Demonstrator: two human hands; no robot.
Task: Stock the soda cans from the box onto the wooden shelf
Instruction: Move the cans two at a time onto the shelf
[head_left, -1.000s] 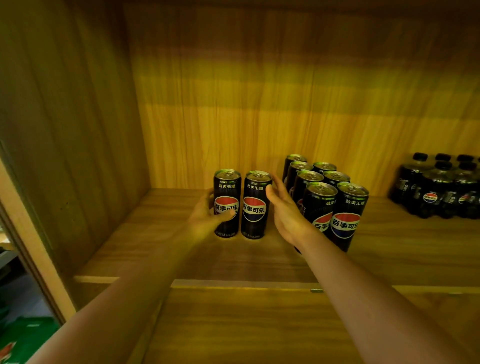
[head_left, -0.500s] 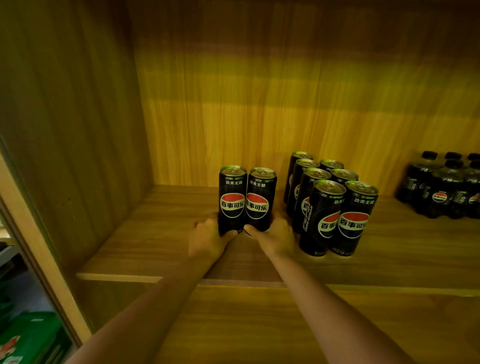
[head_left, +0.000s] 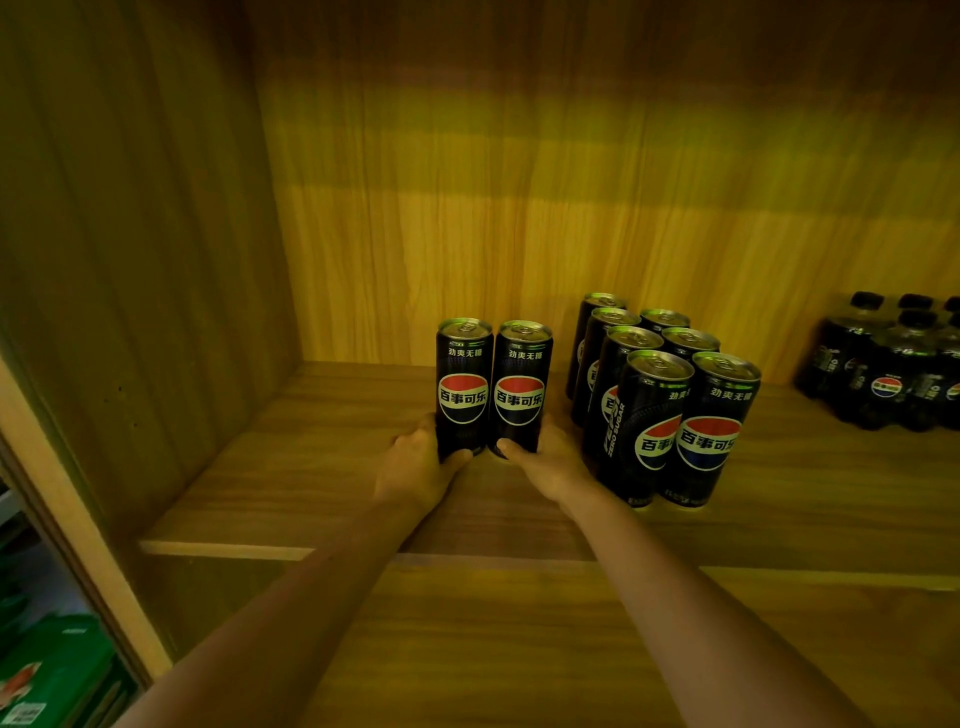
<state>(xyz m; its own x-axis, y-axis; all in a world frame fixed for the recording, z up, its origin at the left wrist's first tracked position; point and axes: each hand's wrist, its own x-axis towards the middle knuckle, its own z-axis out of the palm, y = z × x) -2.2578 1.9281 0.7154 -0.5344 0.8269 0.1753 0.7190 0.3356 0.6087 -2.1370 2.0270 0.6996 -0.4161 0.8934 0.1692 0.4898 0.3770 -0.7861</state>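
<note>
Head view, left can (head_left: 464, 384) base grasped by left grip (head_left: 415, 467), right can (head_left: 522, 387) base by right grip (head_left: 558, 462), both upright on wooden shelf (head_left: 311, 467)

shelf (head_left: 322, 441) bare left of held cans (head_left: 493, 387); stocked cans (head_left: 670, 415) block right.

Left can (head_left: 464, 387) and right can (head_left: 521, 389) are standing side by side, touching, on the wooden shelf (head_left: 311, 467); the can cluster (head_left: 670, 415) is standing near their right, and bottles (head_left: 893, 364) are standing farther right.
</note>
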